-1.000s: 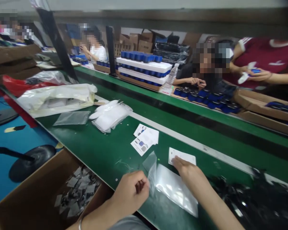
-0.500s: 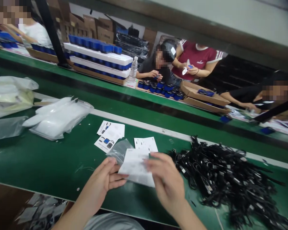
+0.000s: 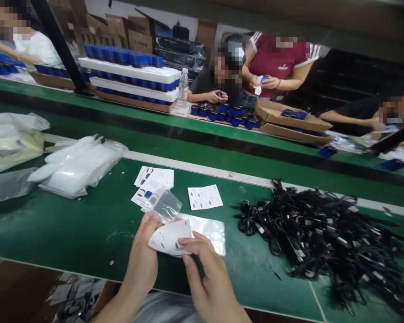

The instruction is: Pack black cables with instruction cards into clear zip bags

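A white printed leaflet [image 3: 170,237] is bent in a curve between my hands, low over the green bench. My right hand [image 3: 207,264] pinches its lower right edge between thumb and fingers. Closed at the leaflet's left side, my left hand [image 3: 144,246] holds a small clear plastic bag [image 3: 166,205]; its fingertips are partly hidden. Under the leaflet and to its right lie flat clear bags [image 3: 217,234]. Just beyond, another white leaflet [image 3: 205,197] lies flat. Several printed cards [image 3: 155,177] overlap to its left, partly behind the held bag.
A heap of black cables [image 3: 316,242] covers the right of the bench [image 3: 97,233]. Filled plastic bags [image 3: 82,168] lie left. Below the front edge sits an open box [image 3: 20,287] of small packets. Across the belt, people work near blue-cased items [image 3: 222,112] and a bottle [image 3: 183,89].
The leaflet has moved left and is now bent, with my right hand pinching it. My left hand has closed on the clear bag. The view has shifted slightly.
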A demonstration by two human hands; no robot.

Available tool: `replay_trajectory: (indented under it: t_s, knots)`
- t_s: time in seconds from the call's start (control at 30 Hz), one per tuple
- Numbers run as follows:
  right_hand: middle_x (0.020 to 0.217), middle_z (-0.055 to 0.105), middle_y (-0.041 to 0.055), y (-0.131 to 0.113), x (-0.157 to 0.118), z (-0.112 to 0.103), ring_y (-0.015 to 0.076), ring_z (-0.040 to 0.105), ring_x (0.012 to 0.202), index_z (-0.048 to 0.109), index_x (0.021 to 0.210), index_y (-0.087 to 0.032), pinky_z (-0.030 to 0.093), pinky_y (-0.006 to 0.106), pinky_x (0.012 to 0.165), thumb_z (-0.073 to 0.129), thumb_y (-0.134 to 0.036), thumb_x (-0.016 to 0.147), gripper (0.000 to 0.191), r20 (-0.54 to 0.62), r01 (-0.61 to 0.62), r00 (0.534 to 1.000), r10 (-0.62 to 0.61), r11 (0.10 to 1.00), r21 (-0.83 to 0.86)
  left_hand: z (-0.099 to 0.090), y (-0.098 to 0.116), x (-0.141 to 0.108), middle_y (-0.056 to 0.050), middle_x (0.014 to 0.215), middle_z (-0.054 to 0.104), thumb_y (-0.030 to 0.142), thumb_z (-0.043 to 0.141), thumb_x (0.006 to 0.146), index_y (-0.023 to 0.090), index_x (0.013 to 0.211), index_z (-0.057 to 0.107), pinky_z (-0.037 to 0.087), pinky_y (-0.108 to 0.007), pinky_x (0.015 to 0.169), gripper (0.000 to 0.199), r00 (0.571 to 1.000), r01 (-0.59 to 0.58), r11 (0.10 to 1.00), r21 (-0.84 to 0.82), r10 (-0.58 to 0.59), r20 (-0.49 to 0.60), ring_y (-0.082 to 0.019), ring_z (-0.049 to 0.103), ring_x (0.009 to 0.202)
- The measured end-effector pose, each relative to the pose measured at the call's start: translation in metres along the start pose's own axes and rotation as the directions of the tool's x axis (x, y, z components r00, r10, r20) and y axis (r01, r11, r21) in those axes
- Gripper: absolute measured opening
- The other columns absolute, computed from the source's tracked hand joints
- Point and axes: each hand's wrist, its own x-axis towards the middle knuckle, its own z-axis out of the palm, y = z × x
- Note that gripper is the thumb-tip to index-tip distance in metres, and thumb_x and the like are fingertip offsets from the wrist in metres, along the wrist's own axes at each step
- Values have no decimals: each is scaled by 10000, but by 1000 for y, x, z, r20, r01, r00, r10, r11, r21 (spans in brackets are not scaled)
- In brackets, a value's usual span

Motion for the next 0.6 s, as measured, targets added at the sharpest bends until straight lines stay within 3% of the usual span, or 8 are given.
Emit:
replay_trajectory:
  t_s: [0.1, 0.2, 0.33, 0.47, 0.6]
  knots:
    - [1023, 571, 99, -6, -2, 10, 218, 571, 989, 558, 907, -204, 476, 377, 850, 477, -77, 783, 195, -96, -91, 991, 91, 996, 5, 4, 2, 0, 54, 526, 545, 316, 489, 812, 194, 625, 445, 456, -198, 497, 227, 999, -38, 998, -43, 37, -39, -100, 541, 511]
    - [1174, 507, 125, -11, -2, 16, 249, 531, 1083, 580, 859, -203, 469, 377, 862, 502, -119, 782, 139, -152, -171, 974, 167, 985, -14, 12, 5, 1, 86, 467, 448, 296, 465, 826, 207, 609, 379, 365, -178, 382, 249, 991, -96, 994, -51, 91, -98, -70, 421, 389]
    - [967, 638, 64, -11, 2, 18, 187, 625, 904, 558, 902, -202, 499, 288, 791, 542, -146, 793, 124, -44, -216, 973, 226, 962, 168, 21, 7, 3, 102, 462, 404, 288, 429, 848, 217, 636, 360, 328, -171, 351, 234, 977, -166, 986, -18, 163, -135, -61, 375, 359]
    - [766, 658, 6, -5, 0, 20, 136, 644, 707, 540, 903, -208, 508, 219, 653, 530, -151, 832, 91, -151, -299, 929, 338, 926, 231, 23, 5, 4, 102, 493, 425, 291, 390, 858, 224, 667, 352, 343, -170, 369, 207, 965, -213, 976, 52, 218, -143, -64, 400, 380]
    - [793, 658, 4, -2, -3, 18, 129, 654, 739, 523, 948, -224, 515, 207, 667, 529, -125, 830, 154, -220, -261, 923, 315, 935, 242, 17, -1, 8, 93, 486, 442, 313, 386, 862, 231, 696, 363, 363, -188, 397, 186, 946, -269, 938, 217, 300, -125, -84, 427, 402]
